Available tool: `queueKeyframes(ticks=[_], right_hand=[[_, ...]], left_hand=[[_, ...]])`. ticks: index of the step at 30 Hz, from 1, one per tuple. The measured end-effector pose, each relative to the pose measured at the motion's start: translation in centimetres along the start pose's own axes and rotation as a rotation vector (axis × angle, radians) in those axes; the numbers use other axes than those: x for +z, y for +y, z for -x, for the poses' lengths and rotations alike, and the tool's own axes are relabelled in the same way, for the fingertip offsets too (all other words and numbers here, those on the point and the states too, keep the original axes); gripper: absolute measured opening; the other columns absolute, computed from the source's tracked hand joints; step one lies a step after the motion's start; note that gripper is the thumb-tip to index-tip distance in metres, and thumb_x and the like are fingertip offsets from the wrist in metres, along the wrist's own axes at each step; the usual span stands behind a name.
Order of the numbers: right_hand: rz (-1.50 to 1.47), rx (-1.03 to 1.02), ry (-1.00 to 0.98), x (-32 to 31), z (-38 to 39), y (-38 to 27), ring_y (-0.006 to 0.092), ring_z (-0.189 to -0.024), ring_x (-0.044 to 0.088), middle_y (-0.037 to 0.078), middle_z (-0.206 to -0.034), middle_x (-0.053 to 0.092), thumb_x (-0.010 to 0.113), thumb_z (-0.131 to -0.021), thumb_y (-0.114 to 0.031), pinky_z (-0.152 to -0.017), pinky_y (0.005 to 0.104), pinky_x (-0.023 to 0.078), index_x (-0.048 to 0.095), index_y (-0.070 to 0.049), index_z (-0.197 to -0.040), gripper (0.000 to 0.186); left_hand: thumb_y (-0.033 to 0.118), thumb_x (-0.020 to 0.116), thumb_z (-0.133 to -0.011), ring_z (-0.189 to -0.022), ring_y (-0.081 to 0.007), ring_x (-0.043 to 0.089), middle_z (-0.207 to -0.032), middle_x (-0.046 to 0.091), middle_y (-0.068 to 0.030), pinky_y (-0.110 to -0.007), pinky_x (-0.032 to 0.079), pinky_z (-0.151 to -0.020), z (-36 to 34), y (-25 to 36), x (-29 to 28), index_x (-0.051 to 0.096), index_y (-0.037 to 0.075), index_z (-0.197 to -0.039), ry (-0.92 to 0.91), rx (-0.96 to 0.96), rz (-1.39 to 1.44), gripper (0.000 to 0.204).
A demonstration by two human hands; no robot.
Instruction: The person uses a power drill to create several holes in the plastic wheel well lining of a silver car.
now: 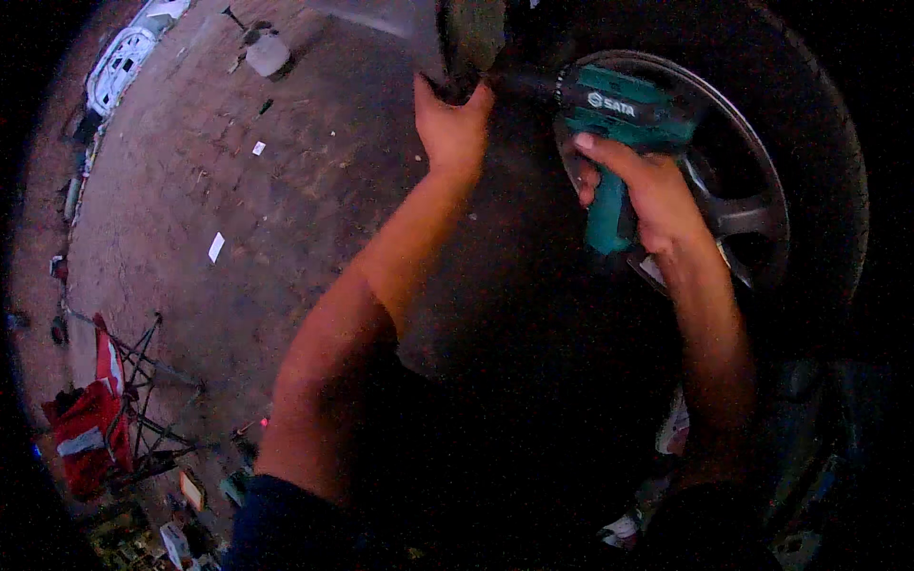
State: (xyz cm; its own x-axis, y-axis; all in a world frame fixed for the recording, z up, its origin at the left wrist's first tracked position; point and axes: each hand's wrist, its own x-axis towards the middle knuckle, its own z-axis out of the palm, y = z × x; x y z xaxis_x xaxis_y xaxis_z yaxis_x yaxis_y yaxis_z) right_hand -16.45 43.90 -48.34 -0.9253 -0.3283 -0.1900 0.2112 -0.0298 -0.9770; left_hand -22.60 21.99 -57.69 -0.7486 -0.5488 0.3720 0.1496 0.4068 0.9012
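My right hand (657, 195) is wrapped round the grip of a green and black cordless drill (633, 119). The drill lies level, its chuck toward the left, and a dark shaft seems to run from it to the panel by my left hand. Up at the top middle my left hand (452, 133) reaches to the lower edge of a vehicle panel (476, 33), thumb and a finger on either side of that dark edge. The other fingertips and the drill's tip are lost in shadow. Close behind the drill stands a wheel with a metal rim (747, 224).
A black tyre (838, 181) curves along the right. On the dirt floor (314, 162) lie a white paper scrap (217, 247) and a pale container (268, 55). A red folding chair (100, 433) with a dark frame stands at lower left, near assorted clutter. Deep shadow covers the lower middle.
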Motion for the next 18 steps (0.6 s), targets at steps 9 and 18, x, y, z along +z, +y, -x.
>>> queueKeyframes(ticks=[9, 18], right_hand=[[0.133, 0.049, 0.023, 0.5, 0.6, -1.8, 0.0137, -0.063, 0.063, 0.001, -0.073, 0.065, 0.077, -0.087, -0.034, -0.058, 0.0293, 0.049, 0.071, -0.008, -0.093, 0.027], [0.160, 0.064, 0.011, 0.1, 0.3, -1.9, 0.0142, -0.064, 0.064, 0.001, -0.073, 0.066, 0.078, -0.086, -0.035, -0.059, 0.0292, 0.050, 0.072, -0.007, -0.096, 0.030]], left_hand=[[0.021, 0.076, -0.085, -0.091, -0.0291, 0.070, -0.098, 0.072, -0.0210, -0.039, 0.052, -0.084, 1.7, -0.7, 2.2, 0.065, -0.009, -0.105, 0.232, -0.108, 0.344, 0.038], [0.019, 0.074, -0.084, -0.084, -0.0453, 0.068, -0.089, 0.071, -0.0259, -0.047, 0.053, -0.076, 1.1, 0.3, 1.8, 0.065, -0.008, -0.101, 0.250, -0.121, -0.014, 0.033]])
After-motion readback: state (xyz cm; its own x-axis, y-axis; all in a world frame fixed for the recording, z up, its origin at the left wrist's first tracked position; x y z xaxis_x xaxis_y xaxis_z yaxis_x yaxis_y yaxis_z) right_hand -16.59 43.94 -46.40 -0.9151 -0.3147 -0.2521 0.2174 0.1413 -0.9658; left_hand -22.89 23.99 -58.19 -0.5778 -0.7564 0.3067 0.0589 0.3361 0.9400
